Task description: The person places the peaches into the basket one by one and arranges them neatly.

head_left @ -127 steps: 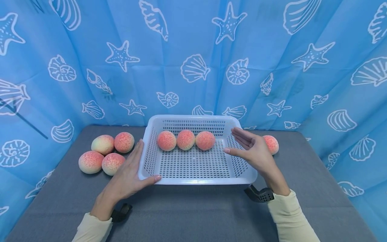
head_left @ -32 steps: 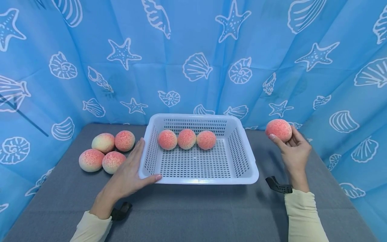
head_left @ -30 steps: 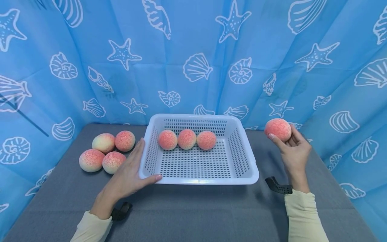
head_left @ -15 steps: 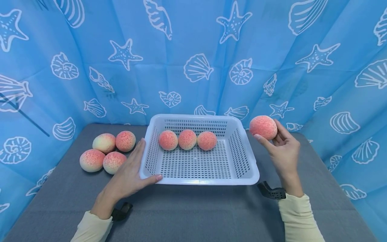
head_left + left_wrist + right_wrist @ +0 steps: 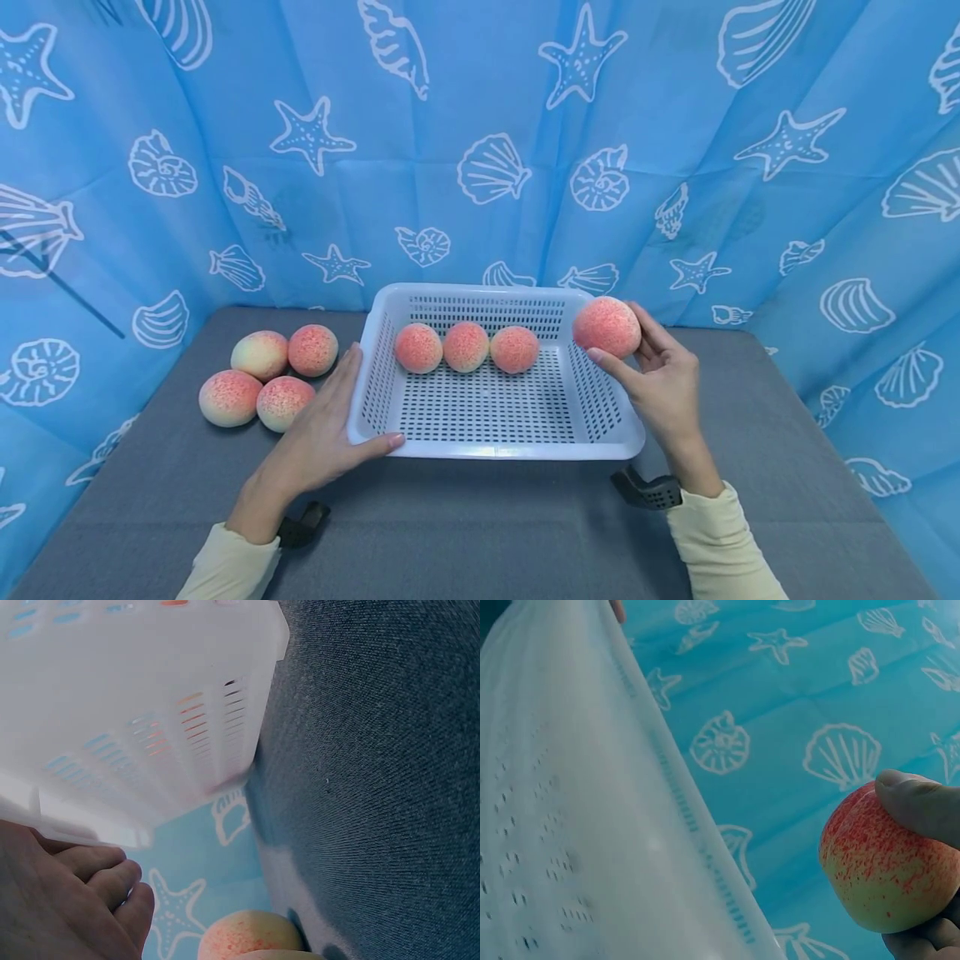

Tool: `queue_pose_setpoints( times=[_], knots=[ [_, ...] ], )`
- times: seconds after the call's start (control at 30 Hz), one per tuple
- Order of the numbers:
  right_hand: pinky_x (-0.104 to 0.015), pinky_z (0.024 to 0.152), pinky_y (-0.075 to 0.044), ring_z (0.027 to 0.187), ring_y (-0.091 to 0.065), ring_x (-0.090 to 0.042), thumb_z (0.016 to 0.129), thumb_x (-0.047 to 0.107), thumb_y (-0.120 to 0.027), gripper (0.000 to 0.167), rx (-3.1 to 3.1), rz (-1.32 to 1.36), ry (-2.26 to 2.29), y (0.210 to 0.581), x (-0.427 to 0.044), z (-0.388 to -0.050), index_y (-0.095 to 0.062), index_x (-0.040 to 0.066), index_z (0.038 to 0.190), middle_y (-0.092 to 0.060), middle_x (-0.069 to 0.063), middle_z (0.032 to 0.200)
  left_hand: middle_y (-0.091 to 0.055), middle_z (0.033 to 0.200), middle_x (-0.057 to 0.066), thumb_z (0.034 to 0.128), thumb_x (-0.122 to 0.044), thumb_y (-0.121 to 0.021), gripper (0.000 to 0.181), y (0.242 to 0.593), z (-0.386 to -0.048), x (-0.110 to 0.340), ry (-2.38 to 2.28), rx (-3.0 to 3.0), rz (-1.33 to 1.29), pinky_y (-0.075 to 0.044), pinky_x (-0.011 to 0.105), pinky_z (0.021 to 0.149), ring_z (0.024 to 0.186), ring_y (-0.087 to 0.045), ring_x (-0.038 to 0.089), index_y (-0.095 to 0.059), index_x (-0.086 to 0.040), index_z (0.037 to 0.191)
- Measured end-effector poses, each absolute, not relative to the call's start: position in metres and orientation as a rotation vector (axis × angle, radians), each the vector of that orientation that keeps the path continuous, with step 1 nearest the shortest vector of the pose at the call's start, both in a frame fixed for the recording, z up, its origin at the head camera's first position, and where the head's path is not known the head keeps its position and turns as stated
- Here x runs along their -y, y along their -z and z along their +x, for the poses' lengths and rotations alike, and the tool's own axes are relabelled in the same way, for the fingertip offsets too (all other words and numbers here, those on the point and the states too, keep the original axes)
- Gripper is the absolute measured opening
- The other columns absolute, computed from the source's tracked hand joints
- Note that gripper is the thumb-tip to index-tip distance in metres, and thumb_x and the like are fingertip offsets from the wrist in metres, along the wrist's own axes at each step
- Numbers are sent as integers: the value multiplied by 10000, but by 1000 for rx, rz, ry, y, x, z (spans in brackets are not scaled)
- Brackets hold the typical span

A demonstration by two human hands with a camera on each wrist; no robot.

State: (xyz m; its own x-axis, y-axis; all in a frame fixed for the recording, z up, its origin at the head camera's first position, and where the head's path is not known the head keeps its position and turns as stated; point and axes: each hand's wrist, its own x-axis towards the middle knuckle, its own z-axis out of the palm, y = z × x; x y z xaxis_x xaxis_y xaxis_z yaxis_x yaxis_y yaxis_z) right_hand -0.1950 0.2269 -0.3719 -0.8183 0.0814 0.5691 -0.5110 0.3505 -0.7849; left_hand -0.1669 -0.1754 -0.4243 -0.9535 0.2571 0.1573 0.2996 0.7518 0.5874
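Over the right end of the white perforated basket point(image 5: 495, 452), toward the back, you hold a speckled peach point(image 5: 606, 327) in your right hand point(image 5: 663, 379), your thumb on its near side and your fingers curled round behind and underneath. The right wrist view shows this fruit red above and yellow-green below, with a gap between it and the basket's wall. Your left hand point(image 5: 318, 437) lies against the basket's left side, its fingers nearly straight along the wall and its thumb resting on the front rim near the corner. Inside the basket, three peaches point(image 5: 466, 347) lie in a side-by-side row, set toward the back and left. Beyond your left hand, four more peaches point(image 5: 285, 403) sit clustered on the grey worktop point(image 5: 480, 533). Behind the worktop hangs a blue curtain point(image 5: 427, 179) printed with white shells and starfish. You wear pale sleeves point(image 5: 720, 546).
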Motion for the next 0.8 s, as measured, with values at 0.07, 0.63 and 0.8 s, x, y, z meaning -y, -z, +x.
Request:
queue_pose_setpoints(
  times=[0.07, 0.63, 0.8],
  knots=[
    [-241, 1016, -443, 1301, -568, -244, 787, -107, -816, 769, 2107, 395, -1494, 373, -223, -195, -491, -11, 1477, -558, -178, 1434, -12, 1702, 42, 781, -628, -791, 1279, 425, -167, 175, 977, 2880, -458, -226, 676, 1136, 1531, -129, 335, 65, -210, 1635],
    [-215, 1001, -452, 1305, -559, -308, 802, -20, -844, 778, 2221, 482, -1513, 386, -194, -189, -470, -34, 1484, -537, -189, 1449, 14, 1702, 16, 782, -624, -793, 1272, 424, -167, 175, 990, 2879, -467, -205, 672, 1147, 1544, -88, 322, 59, -220, 1636],
    [-214, 1000, -453, 1300, -566, -293, 798, -13, -849, 785, 2230, 490, -1522, 385, -190, -188, -471, -30, 1486, -539, -176, 1450, 9, 1702, 21, 781, -628, -793, 1271, 424, -167, 176, 986, 2870, -478, -210, 670, 1146, 1543, -91, 320, 56, -224, 1637]
  ],
)
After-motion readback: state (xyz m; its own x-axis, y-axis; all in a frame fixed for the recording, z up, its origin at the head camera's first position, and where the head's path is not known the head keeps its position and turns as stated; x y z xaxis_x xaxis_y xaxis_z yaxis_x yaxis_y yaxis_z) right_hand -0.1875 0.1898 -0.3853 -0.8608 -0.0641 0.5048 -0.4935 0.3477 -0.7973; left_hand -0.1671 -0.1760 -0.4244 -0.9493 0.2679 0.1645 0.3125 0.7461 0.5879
